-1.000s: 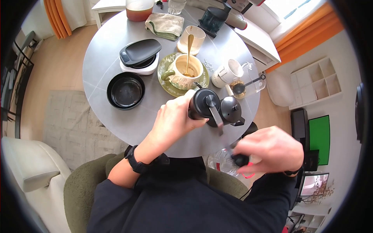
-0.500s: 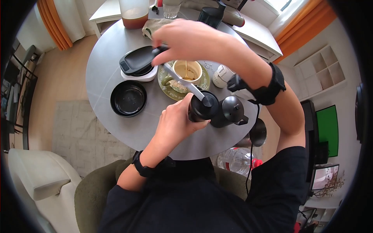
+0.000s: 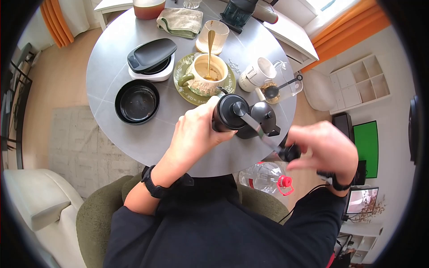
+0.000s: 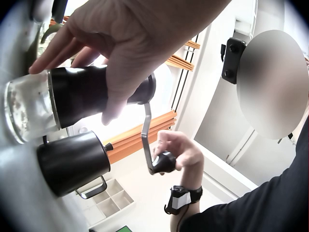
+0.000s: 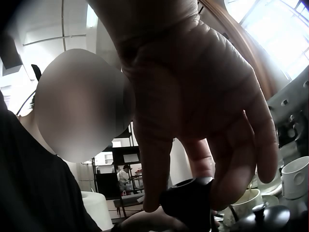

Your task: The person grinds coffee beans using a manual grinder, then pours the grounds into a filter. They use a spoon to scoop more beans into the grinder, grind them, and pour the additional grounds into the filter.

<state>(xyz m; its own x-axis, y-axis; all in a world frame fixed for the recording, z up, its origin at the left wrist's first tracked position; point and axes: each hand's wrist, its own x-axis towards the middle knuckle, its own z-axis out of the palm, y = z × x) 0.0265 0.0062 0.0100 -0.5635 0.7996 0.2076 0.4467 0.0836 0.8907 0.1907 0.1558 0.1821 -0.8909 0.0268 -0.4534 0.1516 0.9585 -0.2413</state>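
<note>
A: What is entered first, nearest the body?

B: One right hand [image 3: 328, 145], slightly blurred; a rounded black crank knob [image 3: 291, 153] is held between its thumb and curled fingers. One left hand [image 3: 196, 125], wrapped round a black cylindrical hand grinder with a clear jar below [image 3: 229, 114]. A flat, silver-grey metal crank arm [image 3: 258, 127] is fitted on its top, pointed toward the right hand.

A: Where is the grinder placed?

B: Near the front of a grey round table [image 3: 214, 161], upright or nearly so. Just beside it, a black lidded metal pot with a side handle [image 3: 264, 117] is set; whether the two touch cannot be told.

A: How is the step in hand best done?

B: It is judged to be cranking. The body should be gripped firmly and pressed down, so that no twist is passed to the jar. The knob should be held lightly — free to spin — and the circle kept level and even. The pot should be given room, since it could be knocked.

A: And farther off?

B: A shallow round black dish [image 3: 137, 102], to the left. A lettered green plate [image 3: 181, 91], on which a cream cup with a green handle [image 3: 202, 85] is stood, a gold-coloured spoon [image 3: 210, 44] left upright in it. Last, a folded beige-and-green cloth [image 3: 181, 21].
</note>
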